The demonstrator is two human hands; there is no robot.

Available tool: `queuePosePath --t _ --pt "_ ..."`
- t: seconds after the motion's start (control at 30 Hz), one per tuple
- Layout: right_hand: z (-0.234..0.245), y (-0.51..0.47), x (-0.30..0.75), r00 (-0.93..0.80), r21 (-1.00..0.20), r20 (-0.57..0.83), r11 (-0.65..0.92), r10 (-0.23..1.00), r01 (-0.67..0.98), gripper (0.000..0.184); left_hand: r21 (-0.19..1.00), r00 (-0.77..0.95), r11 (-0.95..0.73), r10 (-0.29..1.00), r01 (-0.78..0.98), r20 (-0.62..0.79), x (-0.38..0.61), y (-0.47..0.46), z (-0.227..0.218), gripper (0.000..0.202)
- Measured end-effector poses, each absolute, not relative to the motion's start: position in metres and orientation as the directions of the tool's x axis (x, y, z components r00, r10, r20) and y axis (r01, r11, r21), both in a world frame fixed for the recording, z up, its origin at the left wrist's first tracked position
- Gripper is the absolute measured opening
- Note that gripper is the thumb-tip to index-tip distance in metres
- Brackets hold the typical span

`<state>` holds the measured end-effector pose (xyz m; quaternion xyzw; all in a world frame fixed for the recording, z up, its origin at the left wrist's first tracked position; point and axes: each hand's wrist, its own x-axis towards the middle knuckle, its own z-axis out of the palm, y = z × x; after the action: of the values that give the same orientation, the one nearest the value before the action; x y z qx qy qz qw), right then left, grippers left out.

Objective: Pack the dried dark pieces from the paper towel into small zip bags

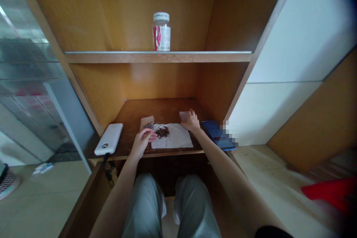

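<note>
The left hand (143, 142) hangs over the near-left edge of the white napkin (177, 137), fingers curled toward the thumb and just beside the heap of dark brown pieces (162, 132) lying on the napkin. I cannot tell whether it holds anything. A small brown packet (147, 122) lies at the napkin's far-left corner, just beyond those fingers.

The right hand (191, 121) sits at the napkin's far-right corner, with a pale slip (183, 116) touching its fingers. I cannot tell whether the slip is gripped.

The napkin rests on the dark wooden worktop (134, 134). Left of it lies a white power bank (108, 139) with a black cable (108, 167); right of it, a dark blue tablet (218, 135). A white-capped jar (161, 31) stands on the shelf (157, 57) above the napkin.
</note>
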<state>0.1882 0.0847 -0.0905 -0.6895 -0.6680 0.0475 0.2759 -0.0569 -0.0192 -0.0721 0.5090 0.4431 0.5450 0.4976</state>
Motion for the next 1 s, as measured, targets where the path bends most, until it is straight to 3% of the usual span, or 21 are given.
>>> queuePosePath --t 0.47,0.63,0.8,0.9,1.0 --pt "-0.086 0.082 0.185 0.136 -0.491 0.295 0.027 0.946 0.871 0.059 0.989 0.002 -0.110 0.994 -0.095 0.111 -0.055 -0.023 -0.066 0.028" --pt "-0.077 0.075 0.180 0.165 -0.544 0.434 0.112 0.886 0.832 0.052 0.989 0.000 -0.111 0.994 -0.095 0.111 -0.055 -0.023 -0.067 0.028" --pt "-0.079 0.070 0.158 0.121 -0.671 0.576 0.383 0.808 0.635 0.037 0.987 0.008 -0.123 0.992 -0.101 0.124 -0.055 -0.023 -0.068 0.029" --pt "-0.086 0.063 0.140 0.129 -0.809 0.484 0.387 0.865 0.442 0.030 0.988 0.003 -0.129 0.992 -0.085 0.130 -0.055 -0.024 -0.068 0.028" --pt "-0.092 0.054 0.127 0.119 -0.852 0.427 0.354 0.896 0.386 0.025 0.988 0.003 -0.134 0.991 -0.075 0.135 -0.055 -0.024 -0.067 0.029"
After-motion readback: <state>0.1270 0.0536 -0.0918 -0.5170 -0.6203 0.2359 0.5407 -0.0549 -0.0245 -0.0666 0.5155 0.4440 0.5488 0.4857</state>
